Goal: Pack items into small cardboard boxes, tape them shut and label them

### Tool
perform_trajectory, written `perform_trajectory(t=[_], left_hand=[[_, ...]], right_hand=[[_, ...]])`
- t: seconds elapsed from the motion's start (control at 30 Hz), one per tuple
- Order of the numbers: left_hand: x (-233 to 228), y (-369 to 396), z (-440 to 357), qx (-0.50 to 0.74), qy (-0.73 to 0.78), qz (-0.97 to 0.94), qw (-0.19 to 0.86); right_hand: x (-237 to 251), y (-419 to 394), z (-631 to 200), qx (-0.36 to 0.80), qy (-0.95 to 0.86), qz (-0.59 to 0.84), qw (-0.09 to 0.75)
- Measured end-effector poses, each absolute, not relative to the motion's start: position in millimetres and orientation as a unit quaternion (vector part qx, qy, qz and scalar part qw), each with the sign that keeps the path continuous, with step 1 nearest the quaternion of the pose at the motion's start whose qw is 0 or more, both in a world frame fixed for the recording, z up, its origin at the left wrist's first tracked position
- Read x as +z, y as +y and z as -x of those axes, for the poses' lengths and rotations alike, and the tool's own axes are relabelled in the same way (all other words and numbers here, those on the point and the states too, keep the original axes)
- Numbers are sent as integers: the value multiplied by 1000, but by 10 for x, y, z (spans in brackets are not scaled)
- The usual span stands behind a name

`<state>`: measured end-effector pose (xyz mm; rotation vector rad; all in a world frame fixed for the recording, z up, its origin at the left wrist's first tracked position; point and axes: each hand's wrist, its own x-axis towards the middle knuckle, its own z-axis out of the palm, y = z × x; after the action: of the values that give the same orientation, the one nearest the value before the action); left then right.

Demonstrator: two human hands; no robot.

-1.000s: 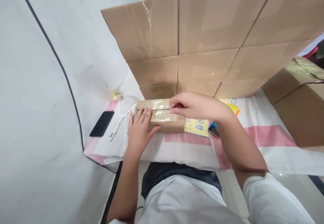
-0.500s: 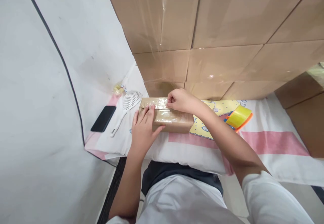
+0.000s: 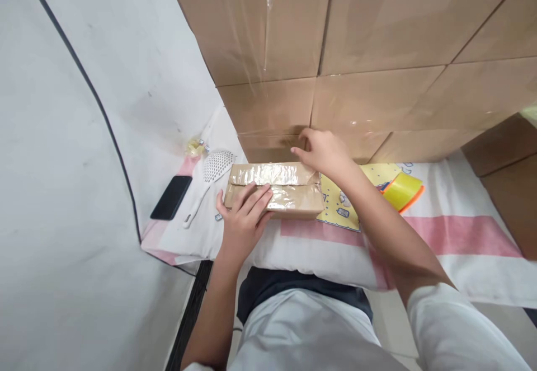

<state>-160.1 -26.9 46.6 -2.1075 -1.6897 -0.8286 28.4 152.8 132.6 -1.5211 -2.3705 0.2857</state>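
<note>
Scuffed white wall [image 3: 62, 192], long black cable [image 3: 99, 103]

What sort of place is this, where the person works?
Probably a room in a home, though the view cannot confirm it: a white-and-pink cloth is spread out, with a white, round-headed perforated skimmer and a black rectangular phone lying on it.

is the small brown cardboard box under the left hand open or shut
Shut: the small brown cardboard box has its top flaps down flat, with shiny tape on them; whether fully sealed, cannot tell.
</note>
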Motion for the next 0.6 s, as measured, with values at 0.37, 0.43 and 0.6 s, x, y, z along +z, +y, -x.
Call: perform_trajectory(t=[0.37, 0.43, 0.6], left_hand=[[444, -94, 1729, -337, -612, 676, 235], [406, -69, 1638, -370, -591, 667, 262], [319, -83, 1334, -420, -531, 684, 271]], right_hand=[[429, 1183, -1344, 205, -849, 486, 5], [344, 1089, -1269, 184, -869, 459, 10], [216, 1032, -1088, 117, -869, 481, 2]])
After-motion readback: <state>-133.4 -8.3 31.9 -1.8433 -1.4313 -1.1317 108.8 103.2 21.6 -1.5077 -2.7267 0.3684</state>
